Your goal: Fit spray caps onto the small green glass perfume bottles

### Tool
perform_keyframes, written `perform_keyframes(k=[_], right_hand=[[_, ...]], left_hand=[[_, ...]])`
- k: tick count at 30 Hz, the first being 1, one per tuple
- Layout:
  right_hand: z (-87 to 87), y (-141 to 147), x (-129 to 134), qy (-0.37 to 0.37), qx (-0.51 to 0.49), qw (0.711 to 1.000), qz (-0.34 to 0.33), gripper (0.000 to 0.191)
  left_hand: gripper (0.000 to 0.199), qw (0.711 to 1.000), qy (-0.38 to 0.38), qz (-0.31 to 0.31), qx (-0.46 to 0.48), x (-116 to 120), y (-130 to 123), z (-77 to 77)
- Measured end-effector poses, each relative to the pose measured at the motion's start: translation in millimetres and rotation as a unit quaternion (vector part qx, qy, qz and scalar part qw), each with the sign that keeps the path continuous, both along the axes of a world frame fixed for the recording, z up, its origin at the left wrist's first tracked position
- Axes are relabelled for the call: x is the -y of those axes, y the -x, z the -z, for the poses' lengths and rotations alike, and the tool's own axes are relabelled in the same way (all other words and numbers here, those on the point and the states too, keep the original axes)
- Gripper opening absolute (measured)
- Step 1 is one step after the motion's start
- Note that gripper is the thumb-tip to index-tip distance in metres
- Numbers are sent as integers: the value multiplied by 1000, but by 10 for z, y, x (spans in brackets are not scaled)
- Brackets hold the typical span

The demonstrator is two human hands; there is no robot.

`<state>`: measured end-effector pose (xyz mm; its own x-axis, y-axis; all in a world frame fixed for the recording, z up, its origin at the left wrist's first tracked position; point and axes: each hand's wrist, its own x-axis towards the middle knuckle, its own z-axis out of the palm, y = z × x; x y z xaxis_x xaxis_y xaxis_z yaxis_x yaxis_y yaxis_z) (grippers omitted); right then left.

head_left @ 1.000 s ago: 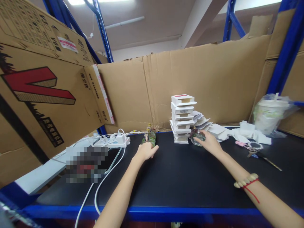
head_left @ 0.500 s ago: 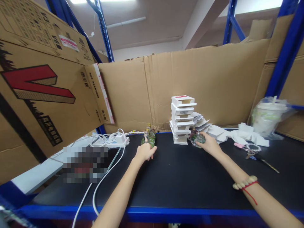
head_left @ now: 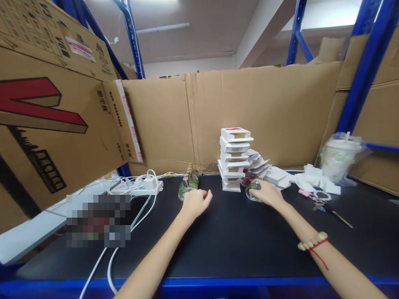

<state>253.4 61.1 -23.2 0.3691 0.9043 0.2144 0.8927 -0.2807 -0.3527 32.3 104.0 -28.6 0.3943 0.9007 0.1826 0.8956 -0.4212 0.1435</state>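
Observation:
Several green glass bottles (head_left: 188, 189) with shiny caps stand in a row on the black tabletop (head_left: 224, 241), left of centre. Just right of the nearest one is my left hand (head_left: 195, 202), its fingers curled and partly hidden; what they hold, if anything, does not show. My right hand (head_left: 270, 193) has its fingers on a clear, greenish glass bottle (head_left: 254, 192) near the stack of boxes. Behind that bottle sits a dark red one (head_left: 248, 177). White open-ended small boxes (head_left: 236, 158) rise in a stack between the hands.
White folded cartons (head_left: 277, 176) and crumpled paper lie behind my right hand. Further right are keys (head_left: 318, 204) and a bagged drink cup (head_left: 338, 158). A power strip (head_left: 139, 187) with white cables is at left. Cardboard (head_left: 264, 108) walls the back.
My left hand has shifted off the nearest green bottle to its right, leaving that bottle in plainer sight. My right hand stays at its bottle. The view has shifted slightly.

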Motion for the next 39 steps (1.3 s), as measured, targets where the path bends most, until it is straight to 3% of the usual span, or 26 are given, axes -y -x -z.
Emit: perform_keyframes(k=[7, 10, 14, 19, 22, 26, 30, 32, 35, 39], right_hand=[[-1, -14, -9, 18, -103, 988, -116, 19], [35, -14, -37, 21, -214, 958, -192, 16], [69, 49, -43, 13, -314, 917, -248, 26], [98, 188, -34, 19, -375, 875, -306, 39], [140, 283, -40, 52, -390, 853, -343, 49], [198, 378, -48, 112, -354, 861, -347, 59], [167, 360, -54, 111, -288, 881, -359, 57], [117, 304, -42, 90, -214, 911, -341, 46], [24, 190, -3, 70, -51, 973, -215, 30], [-68, 31, 48, 79, 73, 994, -21, 26]], left_hand=[[46, 999, -10, 38, -17, 39, -50, 68], [46, 999, -21, 39, -8, 48, -42, 42], [44, 998, -47, 48, 5, 44, -18, 30], [38, 987, -64, 146, 19, 16, -4, 100], [38, 982, -74, 175, 11, -8, -13, 151], [40, 982, -74, 175, 24, -39, -11, 182], [39, 981, -95, 165, 49, -47, 16, 181], [38, 979, -99, 167, 61, -45, 26, 182], [38, 978, -95, 171, 71, -47, 29, 191], [39, 978, -84, 173, 77, -60, 26, 204]])
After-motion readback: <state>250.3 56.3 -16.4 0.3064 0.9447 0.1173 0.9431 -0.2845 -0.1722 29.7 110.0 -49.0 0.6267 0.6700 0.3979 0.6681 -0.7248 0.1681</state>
